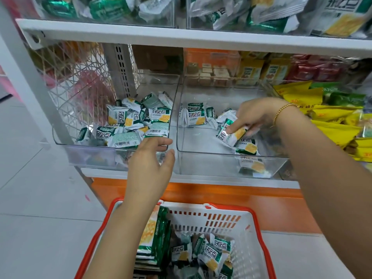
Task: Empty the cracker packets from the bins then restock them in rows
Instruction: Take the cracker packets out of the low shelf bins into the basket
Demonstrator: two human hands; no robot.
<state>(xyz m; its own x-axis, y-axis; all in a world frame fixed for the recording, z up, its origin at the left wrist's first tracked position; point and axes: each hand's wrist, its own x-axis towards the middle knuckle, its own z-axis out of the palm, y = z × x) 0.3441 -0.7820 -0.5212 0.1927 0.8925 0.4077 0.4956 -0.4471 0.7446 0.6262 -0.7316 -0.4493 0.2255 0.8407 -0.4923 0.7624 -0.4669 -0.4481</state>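
Beneath my right hand (255,115) I am pinching a cracker packet (231,137); my left hand (151,158) is hovering spread. Emptying, I am judging; next, carrying it to the basket (211,220).

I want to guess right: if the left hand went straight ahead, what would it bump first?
Probably the left bin's front rim, right at the left hand's fingertips; cracker packets lie just beyond.

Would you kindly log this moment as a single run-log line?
phase: emptying | right hand: pinches cracker packet in right bin | left hand: empty, hovers at left bin front | basket: holds packets
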